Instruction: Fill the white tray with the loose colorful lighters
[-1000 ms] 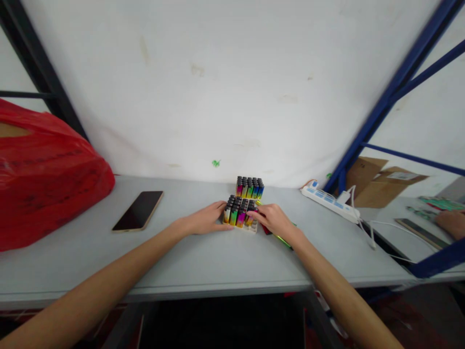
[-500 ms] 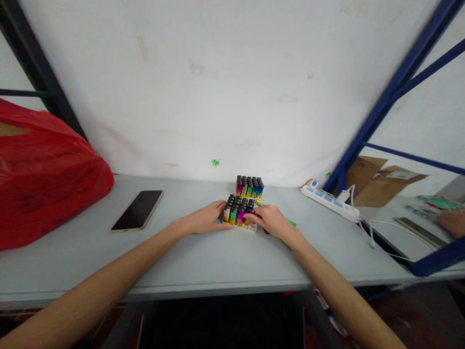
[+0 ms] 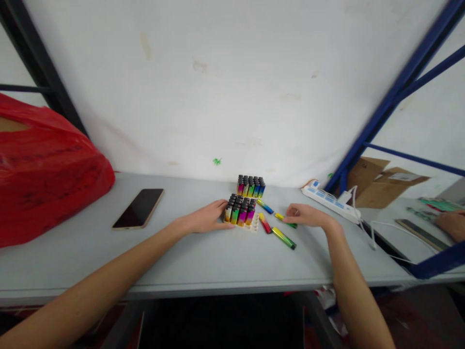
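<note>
My left hand grips the left side of a pale tray, thumb at the front and fingers behind. Several upright colourful lighters with black tops fill most of it; empty slots show along its right side. My right hand has its fingers curled down on a yellow-green lighter lying on the table. Around it lie a blue-yellow lighter, a red-yellow lighter and a larger-looking green lighter. Behind the tray stands a second block of upright lighters.
A phone lies on the grey table to the left, beside a red plastic bag. At the right back are a white power strip with cables, a blue metal frame and a cardboard box. Another person's hand shows far right.
My right hand has left the tray's right side and moved right to a loose lighter, uncovering the lighters on the table. My left hand stays on the tray.
</note>
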### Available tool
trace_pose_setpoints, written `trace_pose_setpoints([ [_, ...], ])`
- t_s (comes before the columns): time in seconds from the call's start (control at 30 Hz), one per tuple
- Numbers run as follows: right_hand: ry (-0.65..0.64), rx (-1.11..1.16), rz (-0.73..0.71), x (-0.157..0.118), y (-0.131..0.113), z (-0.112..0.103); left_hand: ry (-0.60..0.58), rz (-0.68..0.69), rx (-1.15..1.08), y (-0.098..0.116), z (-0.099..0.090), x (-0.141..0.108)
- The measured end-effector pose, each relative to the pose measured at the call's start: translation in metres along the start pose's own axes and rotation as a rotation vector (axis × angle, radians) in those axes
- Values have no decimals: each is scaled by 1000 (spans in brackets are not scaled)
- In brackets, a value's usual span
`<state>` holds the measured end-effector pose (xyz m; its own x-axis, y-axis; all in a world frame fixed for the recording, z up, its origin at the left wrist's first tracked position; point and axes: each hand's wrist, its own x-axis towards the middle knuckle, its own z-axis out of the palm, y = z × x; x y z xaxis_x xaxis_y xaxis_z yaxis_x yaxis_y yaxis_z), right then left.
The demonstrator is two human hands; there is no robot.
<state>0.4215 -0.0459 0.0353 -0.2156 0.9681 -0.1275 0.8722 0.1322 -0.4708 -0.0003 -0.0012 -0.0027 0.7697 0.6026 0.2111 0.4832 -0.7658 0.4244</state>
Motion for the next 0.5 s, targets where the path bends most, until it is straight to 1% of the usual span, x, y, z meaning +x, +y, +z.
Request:
trace_pose_setpoints([
  [0.07, -71, 22, 12, 0, 8, 2, -21, -16, 16, 3, -1, 1],
  [0.13, -57, 19, -42, 0, 9, 5, -29, -25, 25, 5, -2, 1],
  [0.2, 22, 25, -90, 1, 6, 7, -22, -37, 27, 6, -2, 2],
  [0.33, 214, 130, -111, 3, -2, 6, -16, -26, 23, 5, -1, 2],
  [0.43, 391, 182, -182, 5, -13, 5, -10, 1, 20, 1, 1, 1],
  [0.5, 476, 257, -228, 6, -23, 6, 8, 9, 19, -3, 3, 1],
])
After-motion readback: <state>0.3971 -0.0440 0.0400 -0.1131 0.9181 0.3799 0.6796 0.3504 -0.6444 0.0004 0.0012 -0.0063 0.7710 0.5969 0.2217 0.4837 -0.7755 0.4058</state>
